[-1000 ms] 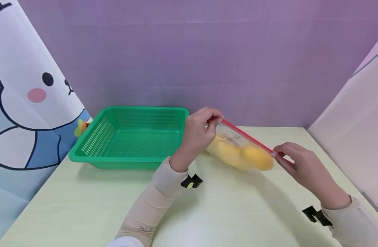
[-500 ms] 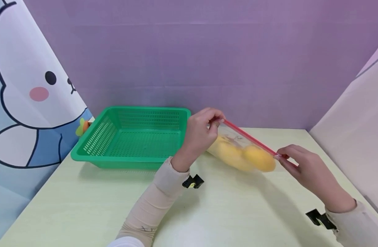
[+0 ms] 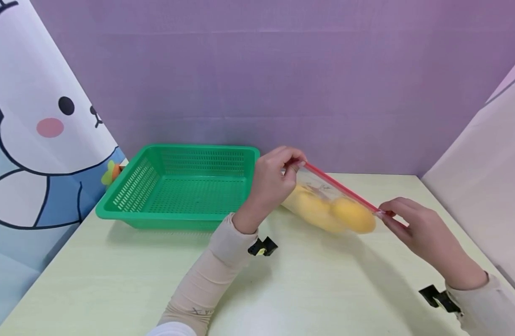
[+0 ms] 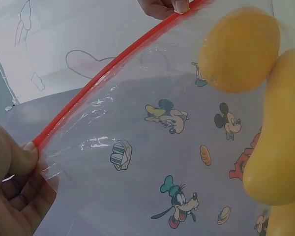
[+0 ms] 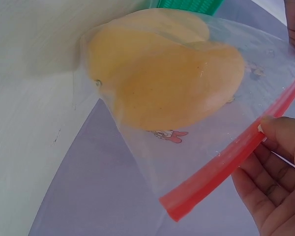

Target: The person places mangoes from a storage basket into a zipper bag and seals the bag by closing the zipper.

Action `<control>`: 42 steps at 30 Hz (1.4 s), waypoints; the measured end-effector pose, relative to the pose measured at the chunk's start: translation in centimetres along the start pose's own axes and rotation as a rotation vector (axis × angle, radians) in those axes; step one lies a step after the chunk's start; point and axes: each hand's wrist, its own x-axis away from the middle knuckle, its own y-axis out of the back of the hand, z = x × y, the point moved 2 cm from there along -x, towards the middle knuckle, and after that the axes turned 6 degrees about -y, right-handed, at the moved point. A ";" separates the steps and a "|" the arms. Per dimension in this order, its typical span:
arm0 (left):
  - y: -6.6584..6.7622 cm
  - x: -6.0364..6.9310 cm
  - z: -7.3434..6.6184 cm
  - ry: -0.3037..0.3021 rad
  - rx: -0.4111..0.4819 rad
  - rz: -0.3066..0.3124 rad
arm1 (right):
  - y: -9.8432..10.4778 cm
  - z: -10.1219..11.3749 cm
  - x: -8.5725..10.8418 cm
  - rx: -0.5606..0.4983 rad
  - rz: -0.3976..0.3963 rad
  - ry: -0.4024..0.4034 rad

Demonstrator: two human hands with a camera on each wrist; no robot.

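Observation:
A clear zip bag (image 3: 318, 181) with a red seal strip (image 3: 341, 188) and cartoon prints hangs slanted between both hands, over the table. Inside lie several smooth yellow mangoes (image 3: 353, 214), bunched at the bottom. My left hand (image 3: 274, 182) pinches the upper left end of the strip between thumb and fingers. Lower down, my right hand (image 3: 421, 228) pinches the strip near its other end. In the right wrist view a short red end (image 5: 187, 201) sticks out beyond my right thumb (image 5: 280, 130). Whether the seal is closed all along cannot be told.
A green perforated basket (image 3: 165, 216) stands on the pale table (image 3: 307, 289), left of my left hand. Behind its left side an orange and green object (image 3: 110, 173) shows partly. A purple cloth wall (image 3: 257, 84) rises at the back, with printed cloths at both sides.
My right hand has slid slightly outward along the red strip, to the right. My left hand and the bag hold nearly still; the head view has shifted a little.

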 end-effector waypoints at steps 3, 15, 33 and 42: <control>0.1 -0.1 -0.1 -0.002 -0.004 -0.003 | 0.0 -0.1 0.1 -0.008 0.004 -0.005; 0.2 0.0 -0.1 0.005 0.004 0.007 | 0.0 -0.7 0.5 -0.025 0.031 -0.016; 0.2 -0.1 0.0 0.010 0.006 0.013 | 0.0 -1.1 0.9 -0.046 0.037 -0.024; 0.2 0.0 0.0 0.004 -0.001 0.017 | 0.2 -1.4 1.0 -0.063 0.048 -0.027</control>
